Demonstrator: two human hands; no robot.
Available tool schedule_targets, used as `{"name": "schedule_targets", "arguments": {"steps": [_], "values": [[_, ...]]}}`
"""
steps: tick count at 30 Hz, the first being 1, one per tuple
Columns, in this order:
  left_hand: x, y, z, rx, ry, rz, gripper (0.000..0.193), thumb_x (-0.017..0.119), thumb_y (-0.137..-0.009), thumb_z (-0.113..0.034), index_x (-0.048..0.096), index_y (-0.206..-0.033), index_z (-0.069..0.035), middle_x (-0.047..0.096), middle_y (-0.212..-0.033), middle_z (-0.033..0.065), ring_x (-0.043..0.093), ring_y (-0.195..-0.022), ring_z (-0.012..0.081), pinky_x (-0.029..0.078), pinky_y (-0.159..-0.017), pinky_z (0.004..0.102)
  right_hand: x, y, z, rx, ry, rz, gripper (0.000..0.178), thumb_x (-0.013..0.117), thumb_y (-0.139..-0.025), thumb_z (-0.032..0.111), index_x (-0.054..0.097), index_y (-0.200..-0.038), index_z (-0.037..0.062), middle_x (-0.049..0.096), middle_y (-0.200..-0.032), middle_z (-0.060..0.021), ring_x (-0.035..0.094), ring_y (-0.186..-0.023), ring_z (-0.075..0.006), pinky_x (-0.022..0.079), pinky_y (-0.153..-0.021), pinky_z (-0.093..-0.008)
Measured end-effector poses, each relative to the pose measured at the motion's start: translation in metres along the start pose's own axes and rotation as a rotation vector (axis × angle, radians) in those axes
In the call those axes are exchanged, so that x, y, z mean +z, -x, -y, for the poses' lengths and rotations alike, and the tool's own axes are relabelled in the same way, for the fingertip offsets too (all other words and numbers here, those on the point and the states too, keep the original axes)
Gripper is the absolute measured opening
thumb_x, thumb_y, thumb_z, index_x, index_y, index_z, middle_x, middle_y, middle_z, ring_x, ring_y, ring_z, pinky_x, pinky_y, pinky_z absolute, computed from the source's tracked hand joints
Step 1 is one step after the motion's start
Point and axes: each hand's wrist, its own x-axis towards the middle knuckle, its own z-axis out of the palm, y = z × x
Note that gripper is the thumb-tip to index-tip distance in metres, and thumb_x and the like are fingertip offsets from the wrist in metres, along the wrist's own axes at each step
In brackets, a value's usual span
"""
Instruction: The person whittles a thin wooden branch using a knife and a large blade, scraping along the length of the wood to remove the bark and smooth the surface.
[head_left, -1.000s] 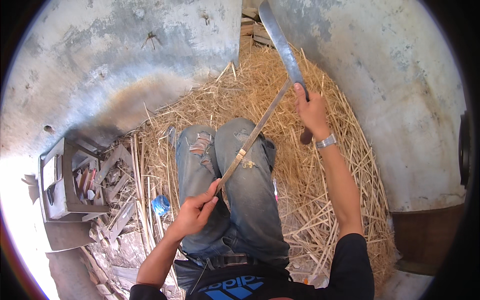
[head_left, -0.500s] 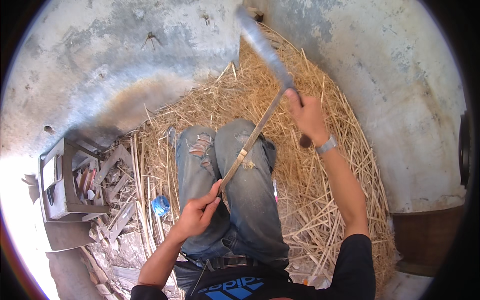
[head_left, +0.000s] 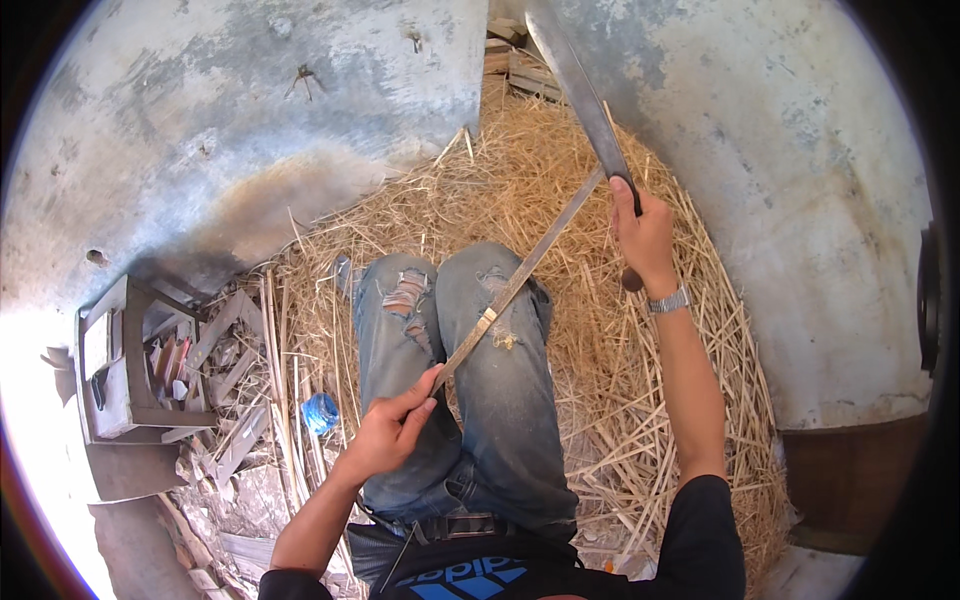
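Observation:
A long flat strip, likely split bamboo [head_left: 540, 247], slants up to the right across my knees. My left hand [head_left: 393, 425] is closed round its lower end, in front of my lap. My right hand [head_left: 645, 235] grips the dark handle of a long machete [head_left: 580, 95], whose blade points up and away. The far end of the strip meets the blade just above the handle, close to my right thumb. A paler joint shows partway along the strip, over my right thigh.
Straw-like shavings and thin strips [head_left: 660, 400] cover the floor around my legs. To the left stand a wooden frame box [head_left: 130, 400] with scraps inside and a roll of blue twine [head_left: 320, 412]. Walls [head_left: 780, 180] rise ahead and right; wooden pieces [head_left: 530, 75] lie in the far corner.
My right hand has moved to the right with the machete, and the blade, blurred before, is now sharp. My left hand and the strip's lower end have hardly shifted.

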Motion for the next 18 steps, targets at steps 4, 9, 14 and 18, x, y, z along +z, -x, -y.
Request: {"name": "schedule_targets", "arguments": {"steps": [4, 9, 14, 18], "values": [[0.001, -0.001, -0.007, 0.005, -0.087, -0.009, 0.047, 0.058, -0.102, -0.001, 0.053, -0.148, -0.001, 0.071, -0.099, 0.0227, 0.065, -0.079, 0.0122, 0.051, -0.078, 0.0265, 0.002, -0.01, -0.001, -0.014, 0.059, 0.016, 0.06, 0.058, -0.105, 0.052, 0.065, -0.071, 0.0025, 0.053, -0.052, -0.0015, 0.049, -0.048, -0.0127, 0.038, -0.048, -0.0321], [0.003, -0.002, -0.004, 0.095, -0.126, -0.039, 0.049, 0.059, -0.1, 0.0, 0.052, -0.149, -0.002, 0.056, -0.068, 0.0177, 0.052, -0.057, 0.0125, 0.046, -0.062, 0.0267, 0.011, -0.008, -0.009, 0.015, 0.027, 0.028, 0.062, 0.057, -0.105, 0.053, 0.066, -0.072, 0.0006, 0.053, -0.052, -0.0031, 0.049, -0.048, -0.0138, 0.039, -0.049, -0.0338], [0.003, -0.001, -0.007, 0.013, -0.163, -0.021, 0.051, 0.059, -0.1, -0.001, 0.051, -0.15, -0.003, 0.047, -0.062, 0.0136, 0.046, -0.056, 0.0111, 0.044, -0.059, 0.0254, 0.04, 0.03, 0.009, 0.115, -0.077, 0.188, 0.064, 0.057, -0.104, 0.054, 0.068, -0.074, -0.0019, 0.055, -0.053, -0.0056, 0.051, -0.049, -0.0154, 0.041, -0.049, -0.0351], [-0.005, 0.004, 0.008, 0.05, -0.176, -0.056, 0.05, 0.059, -0.101, -0.002, 0.051, -0.15, -0.003, 0.048, -0.063, 0.0122, 0.047, -0.058, 0.0089, 0.044, -0.06, 0.0255, 0.032, 0.035, 0.014, 0.157, -0.114, 0.248, 0.063, 0.058, -0.104, 0.053, 0.068, -0.075, -0.0018, 0.056, -0.054, -0.0059, 0.052, -0.049, -0.0155, 0.04, -0.049, -0.0351]]}}
